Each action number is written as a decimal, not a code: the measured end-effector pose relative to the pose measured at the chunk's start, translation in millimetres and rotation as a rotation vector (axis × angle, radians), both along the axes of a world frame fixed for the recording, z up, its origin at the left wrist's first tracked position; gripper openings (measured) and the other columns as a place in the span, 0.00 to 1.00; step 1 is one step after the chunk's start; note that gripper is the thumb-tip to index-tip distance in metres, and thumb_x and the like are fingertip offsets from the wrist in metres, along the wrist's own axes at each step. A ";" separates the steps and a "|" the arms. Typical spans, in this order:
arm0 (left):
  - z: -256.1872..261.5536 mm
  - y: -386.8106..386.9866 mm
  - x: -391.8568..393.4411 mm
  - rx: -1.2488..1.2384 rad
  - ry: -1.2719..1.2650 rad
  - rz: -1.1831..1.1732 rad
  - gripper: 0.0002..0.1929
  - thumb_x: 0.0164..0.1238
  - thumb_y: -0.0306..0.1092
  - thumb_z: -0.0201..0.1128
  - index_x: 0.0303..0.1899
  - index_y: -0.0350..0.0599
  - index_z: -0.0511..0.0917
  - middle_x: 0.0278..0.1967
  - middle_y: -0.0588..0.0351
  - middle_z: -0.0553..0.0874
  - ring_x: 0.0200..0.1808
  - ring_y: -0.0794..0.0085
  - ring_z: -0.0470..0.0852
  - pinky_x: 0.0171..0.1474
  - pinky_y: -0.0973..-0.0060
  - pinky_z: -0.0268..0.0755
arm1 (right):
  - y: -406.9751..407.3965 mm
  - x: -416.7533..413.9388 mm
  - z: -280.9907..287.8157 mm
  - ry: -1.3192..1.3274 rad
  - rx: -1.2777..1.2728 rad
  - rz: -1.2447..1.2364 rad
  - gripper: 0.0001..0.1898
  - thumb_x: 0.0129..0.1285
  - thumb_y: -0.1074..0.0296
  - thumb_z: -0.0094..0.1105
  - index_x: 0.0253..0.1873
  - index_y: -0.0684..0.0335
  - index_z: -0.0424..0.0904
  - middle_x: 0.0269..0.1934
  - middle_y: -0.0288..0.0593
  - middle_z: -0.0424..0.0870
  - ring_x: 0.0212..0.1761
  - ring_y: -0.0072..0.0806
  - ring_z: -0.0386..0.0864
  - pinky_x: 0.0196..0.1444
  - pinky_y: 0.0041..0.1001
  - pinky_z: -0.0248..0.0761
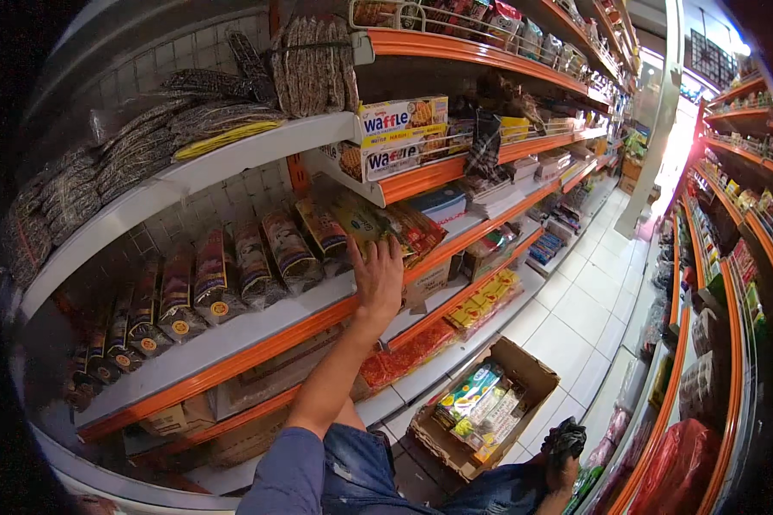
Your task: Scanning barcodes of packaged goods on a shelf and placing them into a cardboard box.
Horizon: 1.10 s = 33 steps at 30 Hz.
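My left hand [379,277] reaches onto a middle shelf, its fingers resting on the near edge of yellow-green packets [359,222]. Red packets [415,228] lie just right of those fingers. To the left, several dark clear-wrapped packs [286,241] with round orange stickers lean in a row. Low at the right, my right hand [559,473] grips a crumpled black bundle [565,439]; whether it is plastic or cloth I cannot tell. An open cardboard box [528,364] with colourful packets [473,393] inside stands on the floor between the hands.
Waffle boxes [402,119] sit on the shelf above, beside bundled grey-brown packs [315,67]. An orange shelf edge [322,322] runs below my left forearm. A white-tiled aisle [567,302] leads away, with another stocked rack [731,322] along its right side.
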<state>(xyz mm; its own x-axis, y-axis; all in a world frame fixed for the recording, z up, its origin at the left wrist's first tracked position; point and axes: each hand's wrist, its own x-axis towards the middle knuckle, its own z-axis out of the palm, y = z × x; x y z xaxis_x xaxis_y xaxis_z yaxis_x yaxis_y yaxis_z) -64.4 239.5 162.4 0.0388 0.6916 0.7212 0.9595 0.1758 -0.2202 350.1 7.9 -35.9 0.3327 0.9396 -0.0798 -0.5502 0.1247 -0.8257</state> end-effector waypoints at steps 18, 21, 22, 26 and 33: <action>-19.7 -182.8 37.0 0.227 -1.334 -0.812 0.10 0.70 0.27 0.56 0.50 0.39 0.75 0.46 0.51 0.82 0.46 0.62 0.81 0.54 0.68 0.73 | 22.2 -66.8 13.3 -0.234 -0.036 0.008 0.24 0.55 0.80 0.49 0.59 0.68 0.69 0.46 0.42 0.79 0.46 0.31 0.79 0.50 0.28 0.73; -46.4 -183.7 41.8 0.102 -1.904 -0.851 0.10 0.72 0.28 0.54 0.50 0.38 0.74 0.47 0.53 0.81 0.46 0.66 0.81 0.53 0.72 0.73 | 38.6 -86.1 68.3 -0.361 0.071 -0.097 0.29 0.53 0.80 0.51 0.63 0.66 0.64 0.52 0.43 0.76 0.53 0.31 0.75 0.57 0.27 0.69; -57.0 -183.6 42.5 0.022 -2.122 -0.871 0.10 0.72 0.28 0.53 0.51 0.38 0.73 0.47 0.53 0.81 0.47 0.68 0.81 0.53 0.72 0.73 | 40.4 -90.7 89.0 -0.438 0.104 -0.124 0.30 0.52 0.81 0.52 0.65 0.66 0.63 0.54 0.43 0.74 0.55 0.31 0.74 0.58 0.27 0.67; -69.5 -193.2 59.7 -0.143 -2.501 -0.828 0.12 0.73 0.29 0.53 0.53 0.37 0.70 0.48 0.54 0.80 0.48 0.70 0.80 0.54 0.73 0.73 | 43.0 -81.8 124.3 -0.708 0.218 -0.210 0.34 0.47 0.83 0.58 0.64 0.62 0.66 0.57 0.45 0.73 0.57 0.37 0.73 0.60 0.30 0.65; -102.9 -212.8 73.5 -0.318 -2.428 -0.924 0.15 0.73 0.29 0.52 0.57 0.36 0.67 0.52 0.51 0.78 0.51 0.69 0.79 0.56 0.71 0.72 | 43.6 -130.2 134.3 -1.712 0.133 -0.236 0.39 0.37 0.82 0.64 0.62 0.55 0.72 0.61 0.50 0.70 0.59 0.48 0.69 0.59 0.40 0.63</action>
